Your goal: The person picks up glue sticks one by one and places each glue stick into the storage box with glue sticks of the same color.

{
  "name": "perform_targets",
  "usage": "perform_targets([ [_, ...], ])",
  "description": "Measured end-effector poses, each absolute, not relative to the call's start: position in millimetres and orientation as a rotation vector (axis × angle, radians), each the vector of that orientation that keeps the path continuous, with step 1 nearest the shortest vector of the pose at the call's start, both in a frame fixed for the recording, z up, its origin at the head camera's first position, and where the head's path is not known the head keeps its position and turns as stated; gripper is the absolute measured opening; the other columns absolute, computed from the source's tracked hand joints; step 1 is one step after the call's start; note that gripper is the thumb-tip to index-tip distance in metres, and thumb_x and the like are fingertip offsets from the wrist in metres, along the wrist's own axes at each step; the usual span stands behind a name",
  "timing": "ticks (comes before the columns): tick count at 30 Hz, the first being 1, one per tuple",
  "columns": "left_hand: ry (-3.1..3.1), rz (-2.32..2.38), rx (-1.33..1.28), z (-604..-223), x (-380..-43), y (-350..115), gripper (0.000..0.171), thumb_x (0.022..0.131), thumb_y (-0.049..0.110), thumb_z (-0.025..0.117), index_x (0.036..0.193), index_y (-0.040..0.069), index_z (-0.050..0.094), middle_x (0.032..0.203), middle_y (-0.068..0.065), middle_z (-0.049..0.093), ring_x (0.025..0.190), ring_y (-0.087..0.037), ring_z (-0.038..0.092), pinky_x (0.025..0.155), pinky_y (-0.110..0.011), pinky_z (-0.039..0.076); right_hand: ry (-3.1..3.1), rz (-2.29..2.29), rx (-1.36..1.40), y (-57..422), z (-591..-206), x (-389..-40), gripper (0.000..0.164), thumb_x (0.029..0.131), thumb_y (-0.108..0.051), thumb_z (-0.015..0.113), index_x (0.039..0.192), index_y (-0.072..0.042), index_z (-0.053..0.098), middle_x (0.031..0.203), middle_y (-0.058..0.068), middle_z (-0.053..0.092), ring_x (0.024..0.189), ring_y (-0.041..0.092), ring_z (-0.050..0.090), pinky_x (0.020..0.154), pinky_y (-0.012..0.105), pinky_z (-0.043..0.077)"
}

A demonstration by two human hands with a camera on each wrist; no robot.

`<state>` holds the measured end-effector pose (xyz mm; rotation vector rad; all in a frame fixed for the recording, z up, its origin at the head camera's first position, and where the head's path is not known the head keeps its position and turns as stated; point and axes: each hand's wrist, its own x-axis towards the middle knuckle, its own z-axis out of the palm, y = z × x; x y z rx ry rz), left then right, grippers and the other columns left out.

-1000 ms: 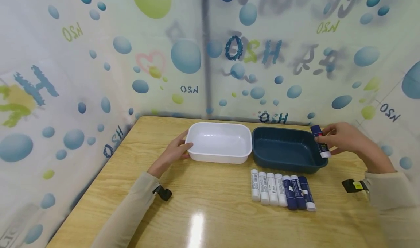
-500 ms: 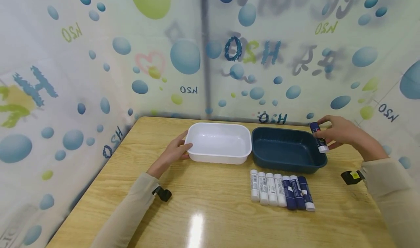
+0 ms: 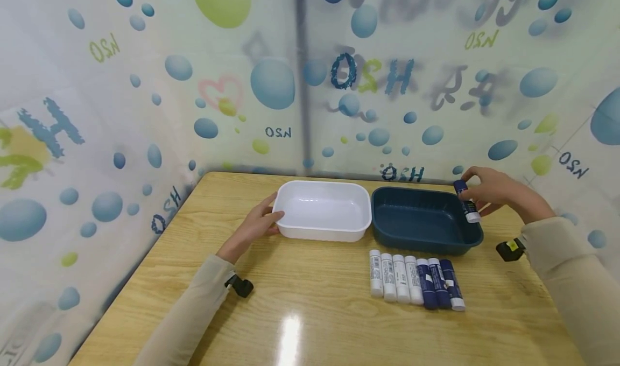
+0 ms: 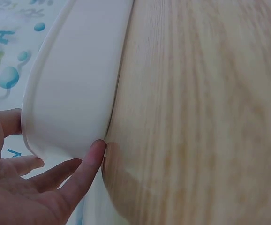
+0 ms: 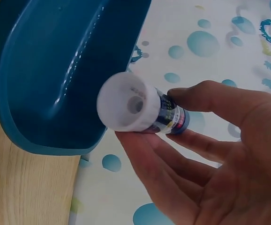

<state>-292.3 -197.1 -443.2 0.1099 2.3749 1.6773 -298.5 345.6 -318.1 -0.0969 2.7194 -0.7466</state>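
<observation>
glue stick [image 3: 469, 208] at blue tub's [image 3: 422, 242] right end

row of sticks [image 3: 414, 281], nearest, may roll if bumped; left hand [image 3: 259, 220], fingers spread, holds white tub [image 3: 322, 234]; right hand [image 3: 495, 188], fingers clamped on the tilted glue stick, could drop it outside if the rim catches; it sits farther left than a second ago

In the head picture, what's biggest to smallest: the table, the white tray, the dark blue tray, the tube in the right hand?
1. Table
2. Dark blue tray and white tray: they look too alike to rank
3. Tube in the right hand
</observation>
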Motion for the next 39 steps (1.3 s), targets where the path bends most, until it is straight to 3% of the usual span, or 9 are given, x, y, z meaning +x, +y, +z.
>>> perform_targets([
  [10, 2.378, 1.680, 0.111, -445, -295, -197, 0.073, 0.106, 0.027, 0.058, 0.167, 0.023, 0.019, 0.149, -0.028, 0.049, 0.109, -0.026, 0.068, 0.088, -0.034, 0.063, 2.691, -0.684, -0.120, 344, -312, -308, 0.066, 0.099, -0.018, 0.064, 0.143, 0.016, 0.029, 0.091, 0.023, 0.063, 0.076, 0.026, 0.068, 0.068, 0.040, 0.065],
  [19, 2.377, 1.670, 0.112, -444, -296, -193, 0.073, 0.107, 0.028, 0.058, 0.168, 0.024, 0.018, 0.150, -0.027, 0.049, 0.115, -0.028, 0.067, 0.090, -0.035, 0.063, 2.680, -0.691, -0.116, 349, -312, -313, 0.064, 0.098, -0.016, 0.065, 0.141, 0.018, 0.030, 0.108, 0.037, 0.062, 0.080, 0.029, 0.073, 0.070, 0.043, 0.065],
  [28, 2.386, 1.667, 0.099, -443, -292, -199, 0.073, 0.107, 0.025, 0.056, 0.168, 0.019, 0.016, 0.150, -0.031, 0.047, 0.107, -0.024, 0.068, 0.088, -0.036, 0.063, 2.652, -0.672, -0.154, 344, -317, -321, 0.062, 0.100, -0.015, 0.065, 0.143, 0.014, 0.031, 0.110, 0.036, 0.061, 0.077, 0.028, 0.074, 0.070, 0.044, 0.065],
  [39, 2.381, 1.684, 0.137, -444, -294, -197, 0.074, 0.107, 0.027, 0.057, 0.168, 0.019, 0.016, 0.151, -0.032, 0.046, 0.107, -0.025, 0.068, 0.091, -0.039, 0.062, 2.601, -0.655, -0.122, 340, -316, -329, 0.054, 0.097, -0.011, 0.067, 0.132, 0.013, 0.033, 0.090, 0.021, 0.065, 0.077, 0.026, 0.068, 0.071, 0.042, 0.064],
])
